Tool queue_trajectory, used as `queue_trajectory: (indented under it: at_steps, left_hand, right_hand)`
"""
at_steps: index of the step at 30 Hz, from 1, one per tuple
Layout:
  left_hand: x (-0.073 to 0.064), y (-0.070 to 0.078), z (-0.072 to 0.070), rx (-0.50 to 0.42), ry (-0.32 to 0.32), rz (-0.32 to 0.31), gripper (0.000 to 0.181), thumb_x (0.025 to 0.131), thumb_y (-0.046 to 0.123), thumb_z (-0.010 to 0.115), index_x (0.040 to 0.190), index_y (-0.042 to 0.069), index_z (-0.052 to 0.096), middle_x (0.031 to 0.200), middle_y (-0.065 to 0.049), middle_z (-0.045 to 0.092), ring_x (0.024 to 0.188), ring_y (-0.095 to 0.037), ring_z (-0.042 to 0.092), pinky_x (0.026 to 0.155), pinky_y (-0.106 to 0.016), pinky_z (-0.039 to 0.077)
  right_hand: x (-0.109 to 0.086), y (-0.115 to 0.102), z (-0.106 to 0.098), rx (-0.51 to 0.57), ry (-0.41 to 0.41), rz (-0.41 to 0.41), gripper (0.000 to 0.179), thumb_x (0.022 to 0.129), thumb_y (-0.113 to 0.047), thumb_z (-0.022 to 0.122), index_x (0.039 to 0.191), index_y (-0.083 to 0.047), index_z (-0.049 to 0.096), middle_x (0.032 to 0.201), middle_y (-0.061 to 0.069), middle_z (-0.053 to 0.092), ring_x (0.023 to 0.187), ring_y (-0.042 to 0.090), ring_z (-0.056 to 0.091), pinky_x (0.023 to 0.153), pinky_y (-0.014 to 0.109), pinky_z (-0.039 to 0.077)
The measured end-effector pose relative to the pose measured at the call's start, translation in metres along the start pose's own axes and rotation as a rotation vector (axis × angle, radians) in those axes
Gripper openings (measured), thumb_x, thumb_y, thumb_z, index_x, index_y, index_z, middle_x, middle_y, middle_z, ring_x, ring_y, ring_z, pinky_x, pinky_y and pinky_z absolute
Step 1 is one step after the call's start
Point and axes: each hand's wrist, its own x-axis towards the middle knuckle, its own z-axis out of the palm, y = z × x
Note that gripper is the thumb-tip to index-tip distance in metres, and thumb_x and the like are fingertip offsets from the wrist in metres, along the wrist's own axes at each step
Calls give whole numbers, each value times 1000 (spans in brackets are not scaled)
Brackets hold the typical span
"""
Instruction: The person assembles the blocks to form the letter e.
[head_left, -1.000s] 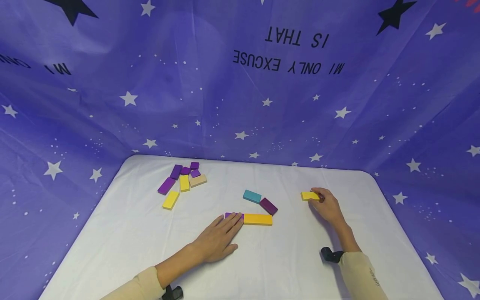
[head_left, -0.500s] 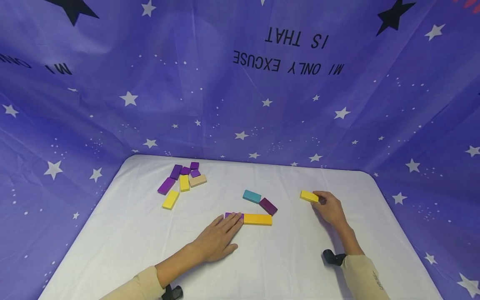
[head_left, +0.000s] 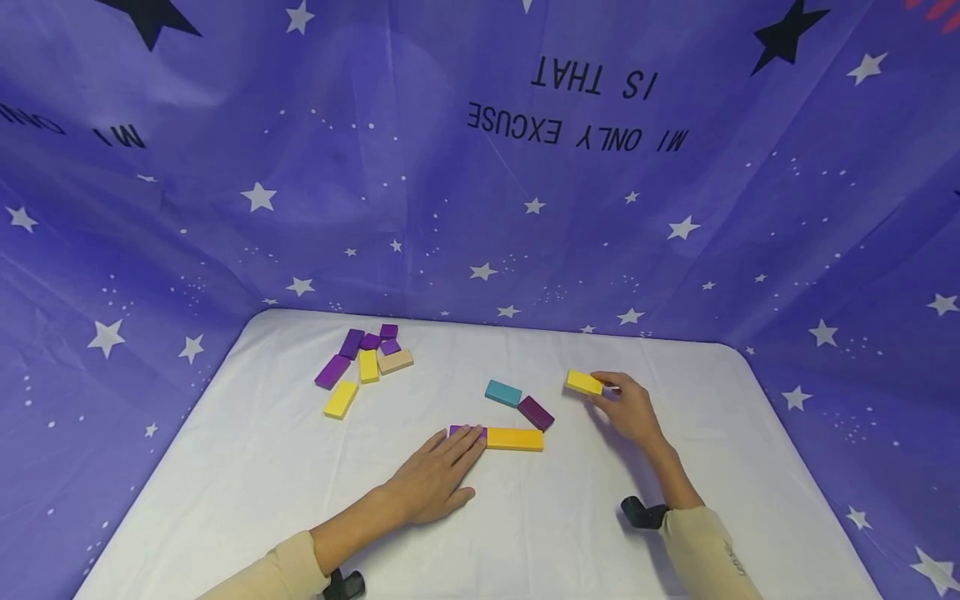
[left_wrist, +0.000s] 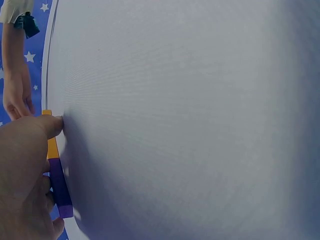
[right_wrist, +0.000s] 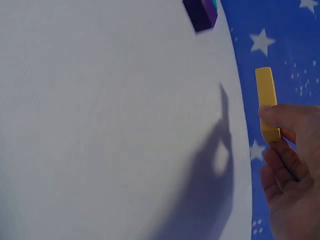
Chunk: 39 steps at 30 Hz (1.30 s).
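My left hand [head_left: 431, 482] lies flat with straight fingers resting over a purple block [left_wrist: 60, 186], mostly hidden under them in the head view. End to end with it, a yellow-orange block [head_left: 515, 439] extends to the right. Thumb and fingers of my right hand [head_left: 630, 415] pinch one end of a yellow block [head_left: 582, 382]. In the right wrist view this yellow block [right_wrist: 266, 90] is raised, and the hand's shadow falls on the white cloth. Just behind the row are a teal block [head_left: 503, 392] and a dark maroon block [head_left: 536, 412], near each other at their corners.
At the back left lies a loose group: a purple block [head_left: 333, 372], a yellow block [head_left: 342, 400], a tan block [head_left: 396, 361] and several smaller purple pieces. A white cloth covers the table [head_left: 570, 517]. Behind it hangs a blue star-printed curtain [head_left: 420, 242].
My right hand has moved left with the yellow block, closer to the teal and maroon blocks. My left hand has stayed where it was.
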Motion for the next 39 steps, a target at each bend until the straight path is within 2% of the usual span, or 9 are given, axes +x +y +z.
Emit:
queue_trajectory:
  at_steps: [9, 16, 26, 39]
  left_hand:
    - [0, 1, -1, 1, -13, -7, 72, 103, 46, 48, 158, 6, 26, 164, -9, 20, 149, -25, 18, 118, -46, 19]
    - [-1, 0, 0, 2, -4, -3, 71, 103, 46, 48, 157, 6, 27, 163, -10, 22, 149, -25, 19, 118, -47, 21]
    - [0, -1, 1, 1, 26, 14, 71, 102, 45, 50, 156, 4, 29, 162, -12, 24, 148, -27, 23, 116, -49, 24]
    - [-1, -1, 1, 30, 18, 9, 72, 102, 47, 48, 157, 5, 27, 163, -11, 22, 148, -26, 21, 117, -49, 23]
  right_hand:
    - [10, -28, 21, 34, -35, -52, 40, 85, -3, 77, 124, 1, 66, 124, 19, 63, 113, 36, 58, 96, 49, 49]
    - [15, -48, 41, 63, -68, -52, 39, 86, -2, 75, 124, -1, 67, 124, 15, 64, 113, 33, 59, 97, 48, 49]
    - [24, -76, 73, 71, -117, -37, 37, 88, -12, 77, 125, -7, 69, 125, 11, 64, 113, 29, 60, 98, 48, 48]
    - [34, -96, 109, 78, -140, -84, 36, 89, -12, 77, 124, -8, 70, 124, 8, 66, 112, 25, 60, 101, 42, 47]
